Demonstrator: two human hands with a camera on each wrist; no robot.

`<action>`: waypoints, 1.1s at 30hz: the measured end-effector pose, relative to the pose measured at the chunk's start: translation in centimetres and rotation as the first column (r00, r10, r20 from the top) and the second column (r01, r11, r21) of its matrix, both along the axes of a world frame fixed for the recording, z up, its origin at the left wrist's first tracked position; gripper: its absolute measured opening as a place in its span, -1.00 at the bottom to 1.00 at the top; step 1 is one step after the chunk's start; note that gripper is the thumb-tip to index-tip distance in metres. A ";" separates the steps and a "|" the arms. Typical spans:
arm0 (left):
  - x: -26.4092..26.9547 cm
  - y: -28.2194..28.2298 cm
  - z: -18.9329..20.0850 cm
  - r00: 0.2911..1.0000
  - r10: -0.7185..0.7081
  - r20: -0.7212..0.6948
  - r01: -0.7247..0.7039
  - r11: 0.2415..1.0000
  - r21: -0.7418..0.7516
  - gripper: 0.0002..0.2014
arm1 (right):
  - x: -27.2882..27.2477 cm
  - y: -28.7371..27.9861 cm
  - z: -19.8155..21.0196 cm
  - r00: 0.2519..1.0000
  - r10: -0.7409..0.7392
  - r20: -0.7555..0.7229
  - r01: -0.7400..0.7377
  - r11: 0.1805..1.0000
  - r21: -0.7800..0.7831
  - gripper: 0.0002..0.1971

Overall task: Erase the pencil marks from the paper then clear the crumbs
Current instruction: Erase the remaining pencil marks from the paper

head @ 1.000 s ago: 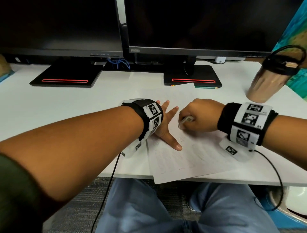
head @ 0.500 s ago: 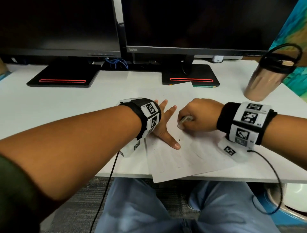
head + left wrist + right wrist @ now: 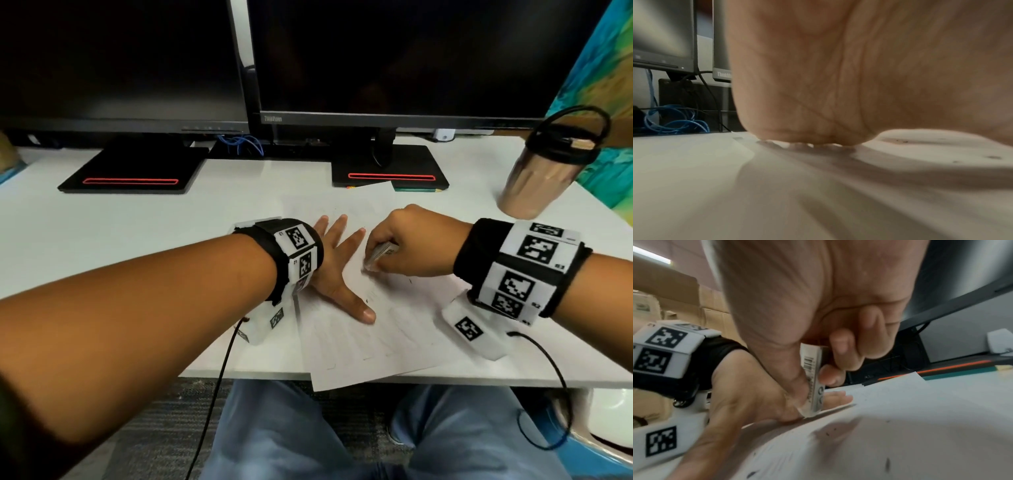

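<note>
A white sheet of paper (image 3: 394, 335) with faint pencil lines lies at the desk's front edge, its near corner hanging over. My left hand (image 3: 337, 270) lies flat on the sheet's left part, fingers spread, pressing it down. My right hand (image 3: 411, 245) grips a white eraser (image 3: 382, 255) in a printed sleeve, its tip on the paper just right of the left index finger. In the right wrist view the eraser (image 3: 813, 382) is pinched between thumb and fingers, tip down on the paper (image 3: 910, 426). Dark crumbs (image 3: 830, 432) dot the sheet; crumbs (image 3: 900, 141) show beside the left palm (image 3: 838, 73).
Two dark monitors (image 3: 394, 58) stand on black bases (image 3: 390, 174) at the back of the white desk (image 3: 120, 240). A metal tumbler (image 3: 544, 171) with a black lid stands at the right. Blue cables (image 3: 243, 142) lie behind the monitors. Wrist cables hang off the front edge.
The right hand with the eraser has shifted slightly over the paper in small rubbing strokes. The left hand stays pressed flat in the same spot.
</note>
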State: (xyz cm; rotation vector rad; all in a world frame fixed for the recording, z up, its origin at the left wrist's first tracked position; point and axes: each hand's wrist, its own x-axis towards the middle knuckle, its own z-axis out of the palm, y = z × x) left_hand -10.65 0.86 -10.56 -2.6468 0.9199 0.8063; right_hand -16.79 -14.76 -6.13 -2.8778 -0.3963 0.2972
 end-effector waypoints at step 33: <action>-1.7 -0.8 0.0 0.997 -0.077 0.029 0.075 0.996 0.051 0.35 | -1.6 1.5 -1.2 0.975 0.215 -0.048 -0.220 0.957 -0.188 -0.71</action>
